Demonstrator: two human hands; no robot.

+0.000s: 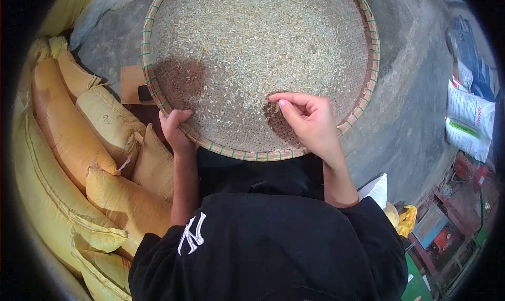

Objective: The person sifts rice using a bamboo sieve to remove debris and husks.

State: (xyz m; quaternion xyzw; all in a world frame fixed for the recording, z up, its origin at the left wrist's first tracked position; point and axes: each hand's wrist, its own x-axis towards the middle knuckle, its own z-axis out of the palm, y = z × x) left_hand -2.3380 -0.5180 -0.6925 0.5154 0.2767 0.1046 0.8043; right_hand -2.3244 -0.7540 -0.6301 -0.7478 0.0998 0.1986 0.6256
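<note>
A wide round woven winnowing basket (252, 156), its rim bound with green ties, lies across my lap. Pale grains like rice (263, 43) spread in a thin layer over most of it. My left hand (177, 130) is closed around the rim at the near left, thumb over the top. Above the near right part of the basket, my right hand (310, 121) is closed in a pinch, thumb against forefinger. Whatever sits between those fingertips is too small to make out. Dark patches of weave show near both hands.
Full yellow and orange woven sacks (68, 122) are piled on the left beside a wooden block (132, 84). Grey concrete floor (405, 106) extends to the right. A white printed bag (470, 119) and red and green machinery (447, 232) stand at the right.
</note>
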